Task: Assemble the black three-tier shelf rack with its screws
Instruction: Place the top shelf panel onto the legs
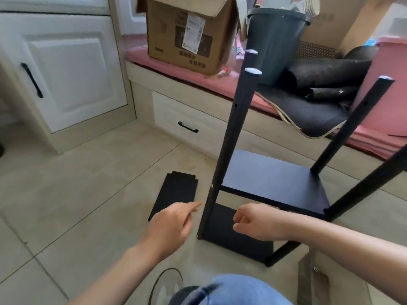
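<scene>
The black rack (273,181) stands on the tiled floor with two shelf boards fixed between its black poles. Its front left pole (229,137) rises to a white cap, with silver screw heads low on its side. A loose black shelf board (176,192) lies flat on the floor to the left of the rack. My left hand (174,225) hovers just left of that pole, index finger pointing toward it, holding nothing. My right hand (255,223) hangs over the lower shelf board with fingers loosely curled; whether it holds a small thing I cannot tell.
A low bench with a drawer (187,126) and pink mat runs behind the rack, carrying a cardboard box (187,38), a dark bin (277,40) and dark cushions. White cabinet doors (66,78) stand at left. A cardboard piece (315,278) lies by my knee.
</scene>
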The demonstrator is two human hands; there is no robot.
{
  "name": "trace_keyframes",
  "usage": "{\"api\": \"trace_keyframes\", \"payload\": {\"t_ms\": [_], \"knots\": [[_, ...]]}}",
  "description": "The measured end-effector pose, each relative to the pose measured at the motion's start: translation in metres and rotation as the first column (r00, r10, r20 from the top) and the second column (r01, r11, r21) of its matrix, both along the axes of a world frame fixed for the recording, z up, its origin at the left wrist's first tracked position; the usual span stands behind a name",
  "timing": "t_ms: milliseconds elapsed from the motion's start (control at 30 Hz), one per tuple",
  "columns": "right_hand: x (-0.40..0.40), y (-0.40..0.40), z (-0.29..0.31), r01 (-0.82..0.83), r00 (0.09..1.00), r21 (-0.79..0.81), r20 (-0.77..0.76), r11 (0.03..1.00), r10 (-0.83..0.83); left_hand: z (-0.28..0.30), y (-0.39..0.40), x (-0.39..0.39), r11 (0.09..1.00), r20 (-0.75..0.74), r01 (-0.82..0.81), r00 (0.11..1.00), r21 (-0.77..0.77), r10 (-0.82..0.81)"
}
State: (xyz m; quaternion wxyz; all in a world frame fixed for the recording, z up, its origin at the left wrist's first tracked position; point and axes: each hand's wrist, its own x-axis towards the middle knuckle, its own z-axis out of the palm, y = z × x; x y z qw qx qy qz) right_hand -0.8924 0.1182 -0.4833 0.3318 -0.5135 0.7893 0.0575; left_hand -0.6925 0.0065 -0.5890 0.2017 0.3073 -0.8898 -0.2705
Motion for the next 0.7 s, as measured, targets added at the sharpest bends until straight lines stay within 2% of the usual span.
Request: {"api": "trace_keyframes", "payload": {"t_ms": [133, 233, 333, 433, 567, 700], "knots": [[0.018, -0.034, -0.05, -0.031, 0.996, 0.076, 0.08, 0.997, 0.025, -0.033, -0.033, 0.026, 0.967, 0.119, -0.192, 0.978, 0.168, 0.173], [0.036, -0.054, -0.097, -0.036, 0.993, 0.109, 0.115, 0.993, 0.023, -0.061, -0.053, 0.034, 0.93, 0.17, -0.266, 0.959, 0.252, 0.228], [0.054, -0.075, -0.14, 0.023, 0.971, 0.134, 0.231, 0.991, -0.054, -0.092, -0.07, 0.037, 0.899, 0.229, -0.317, 0.94, 0.301, 0.255], [0.068, -0.096, -0.171, 0.107, 0.932, 0.126, 0.332, 0.986, -0.144, -0.121, -0.089, 0.04, 0.86, 0.3, -0.363, 0.917, 0.357, 0.263], [0.073, -0.128, -0.213, 0.268, 0.868, 0.144, 0.393, 0.953, -0.304, -0.154, -0.119, 0.04, 0.775, 0.359, -0.454, 0.88, 0.439, 0.312], [0.069, -0.151, -0.255, 0.476, 0.743, 0.215, 0.421, 0.853, -0.521, -0.182, -0.132, 0.031, 0.722, 0.38, -0.5, 0.859, 0.478, 0.343]]}}
